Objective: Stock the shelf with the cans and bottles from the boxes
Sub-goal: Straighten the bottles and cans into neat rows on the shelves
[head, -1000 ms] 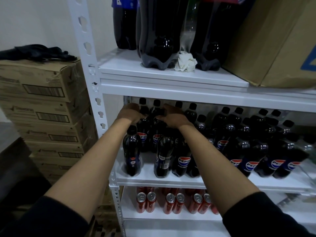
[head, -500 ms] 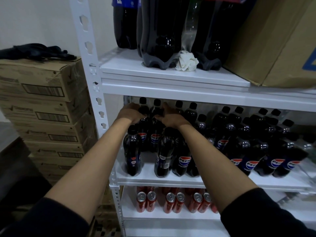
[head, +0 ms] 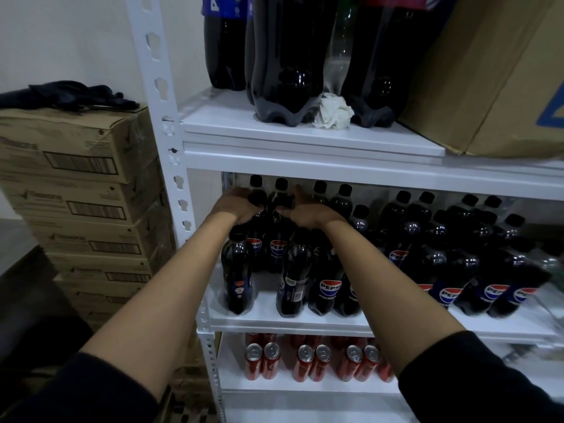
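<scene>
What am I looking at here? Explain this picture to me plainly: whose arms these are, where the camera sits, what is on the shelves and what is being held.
No machine here: a person wears a camera on the head, so you look forward and down along their own two arms. The left hand and right hand reach into the middle shelf of a white rack, each with its fingers curled over the top of a small cola bottle in the back rows. Many more such bottles fill that shelf. Below stand red cans. The top shelf carries large bottles, a crumpled tissue and a cardboard box. Left of the rack, stacked cartons carry dark gloves.
</scene>
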